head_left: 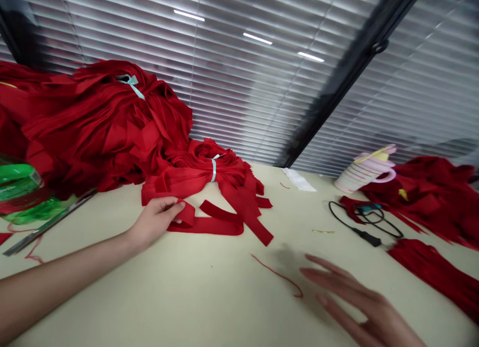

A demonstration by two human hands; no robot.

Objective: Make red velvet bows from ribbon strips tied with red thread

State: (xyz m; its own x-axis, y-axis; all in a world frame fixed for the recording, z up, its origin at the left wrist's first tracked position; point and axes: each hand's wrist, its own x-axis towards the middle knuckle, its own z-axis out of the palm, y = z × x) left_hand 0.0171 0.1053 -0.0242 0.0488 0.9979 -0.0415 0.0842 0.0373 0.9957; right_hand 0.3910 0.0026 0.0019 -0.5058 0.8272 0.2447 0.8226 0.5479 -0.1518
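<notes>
My left hand (159, 218) pinches the end of a red fabric strip (209, 226), which curls over at the fingers and lies flat along the table to the right. Just behind it stands a bundle of red strips (232, 175), tied with a pale blue band (214, 168); several loose ends fan out toward me. My right hand (359, 297), slightly blurred, hovers low over the table at the right with fingers spread and nothing in them. Close to its fingertips lies a piece of red thread (279, 275).
A larger red fabric heap (108, 122) fills the back left, near a green plastic bag (22, 187) and a metal ruler-like strip (52, 225). At right are a striped mug (361, 172), a black cable (368, 235) and more red fabric (434, 192). Blinds (239, 87) rise behind.
</notes>
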